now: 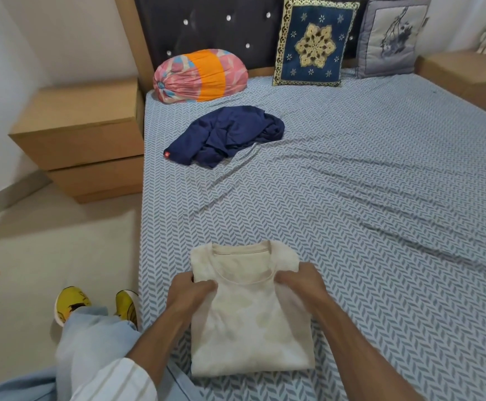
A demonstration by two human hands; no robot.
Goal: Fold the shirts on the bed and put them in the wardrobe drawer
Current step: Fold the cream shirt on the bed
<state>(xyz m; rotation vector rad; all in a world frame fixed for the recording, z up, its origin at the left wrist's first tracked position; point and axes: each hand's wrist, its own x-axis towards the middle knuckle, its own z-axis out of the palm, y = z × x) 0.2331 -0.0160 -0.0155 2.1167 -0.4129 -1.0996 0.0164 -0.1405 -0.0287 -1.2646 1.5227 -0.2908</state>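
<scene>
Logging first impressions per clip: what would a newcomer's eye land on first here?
First the cream shirt, folded at the near edge of the bed, gripped at its sides by the left hand and right hand. Then the crumpled navy shirt farther up, before the orange-banded bolster.

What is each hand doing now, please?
Left hand: fingers grip the left edge of the cream shirt.
Right hand: fingers grip its right edge.
</scene>
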